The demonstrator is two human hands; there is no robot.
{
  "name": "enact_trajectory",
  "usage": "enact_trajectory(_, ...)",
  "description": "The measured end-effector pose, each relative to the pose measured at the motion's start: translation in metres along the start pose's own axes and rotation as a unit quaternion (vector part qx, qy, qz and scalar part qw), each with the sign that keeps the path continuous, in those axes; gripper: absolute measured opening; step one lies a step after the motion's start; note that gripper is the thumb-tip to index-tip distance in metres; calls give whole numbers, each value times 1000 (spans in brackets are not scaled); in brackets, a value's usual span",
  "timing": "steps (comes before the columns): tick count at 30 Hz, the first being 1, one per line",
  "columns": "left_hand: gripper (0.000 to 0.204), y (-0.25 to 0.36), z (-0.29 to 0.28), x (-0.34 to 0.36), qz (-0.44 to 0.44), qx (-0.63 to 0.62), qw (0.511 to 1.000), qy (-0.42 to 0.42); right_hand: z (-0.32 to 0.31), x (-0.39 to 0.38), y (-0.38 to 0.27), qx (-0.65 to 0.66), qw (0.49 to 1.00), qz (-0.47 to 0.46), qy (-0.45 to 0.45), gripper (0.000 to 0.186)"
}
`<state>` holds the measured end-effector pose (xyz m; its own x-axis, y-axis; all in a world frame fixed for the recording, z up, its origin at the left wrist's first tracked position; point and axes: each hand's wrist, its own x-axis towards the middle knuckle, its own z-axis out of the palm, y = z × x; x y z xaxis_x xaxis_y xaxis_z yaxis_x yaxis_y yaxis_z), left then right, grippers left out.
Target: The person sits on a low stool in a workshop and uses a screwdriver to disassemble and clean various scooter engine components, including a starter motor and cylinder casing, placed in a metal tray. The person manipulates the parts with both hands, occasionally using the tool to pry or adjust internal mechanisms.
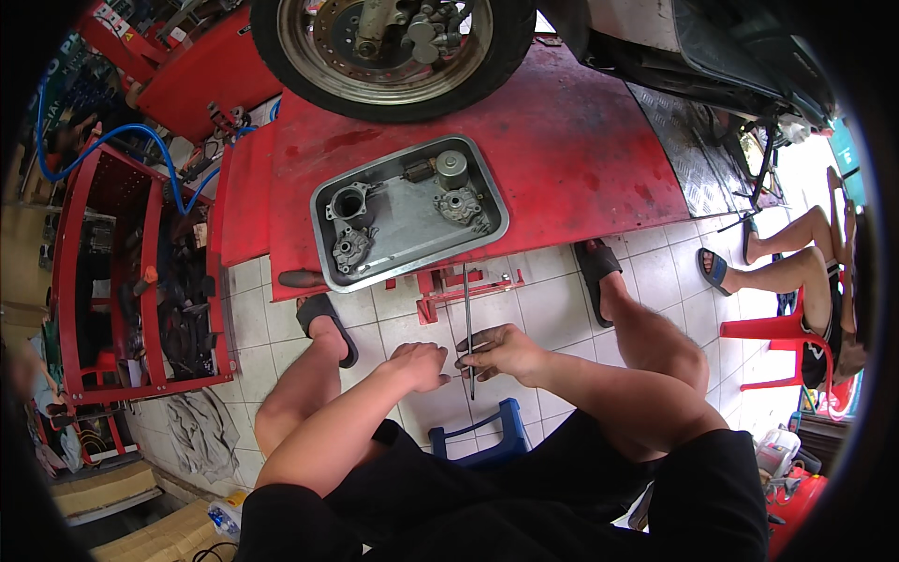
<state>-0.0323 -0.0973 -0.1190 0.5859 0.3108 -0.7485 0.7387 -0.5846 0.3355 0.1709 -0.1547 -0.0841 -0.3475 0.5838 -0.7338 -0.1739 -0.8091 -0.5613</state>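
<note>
In my right hand (pixel 506 356) a long thin metal rod (pixel 468 314) is pinched between thumb and fingers. The rod stands nearly straight in the picture, its far end close to the red table's edge. My left hand (pixel 418 365) is just left of the rod, apart from it, with its fingers curled together. Whether anything is inside that hand is hidden. Beyond both hands a grey metal tray (pixel 412 262) rests on the red table (pixel 581 178). It holds a round-bored metal part (pixel 350 202), two cast metal housings (pixel 459 205), (pixel 352 247) and a metal cylinder (pixel 451 169).
A dark tool handle (pixel 301 278) lies at the table's near edge. A motorcycle wheel (pixel 393 94) stands on the table behind the tray. Left is a red tool rack (pixel 150 281); a blue stool (pixel 506 431) is below my hands. At right a person sits on a red chair (pixel 777 330).
</note>
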Motion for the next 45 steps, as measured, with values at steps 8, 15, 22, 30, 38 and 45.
enact_trajectory(8, 52, 2, -2, 0, -11, 1, 1000, -18, 2, -1, -1, -2, 1000, -6, 12, 28)
enact_trajectory(15, 55, 5, -13, -5, -24, -10, 999, -25, 0, 1, 0, -4, 1000, 22, 16, 26)
enact_trajectory(22, 56, 6, -13, -6, -23, -13, 999, -21, -5, 5, 7, -19, 999, -11, 24, 28)
enact_trajectory(30, 59, 4, -12, -5, -23, -11, 1000, -18, -4, 5, 3, -21, 999, -8, 32, 26)
enact_trajectory(38, 56, -21, -50, -10, 68, -214, 962, 156, -14, 13, -1, -14, 998, -9, 69, 27)
enact_trajectory(45, 55, -18, -111, -46, 217, -803, 533, 155, -10, 8, -4, -27, 997, -1, 70, 26)
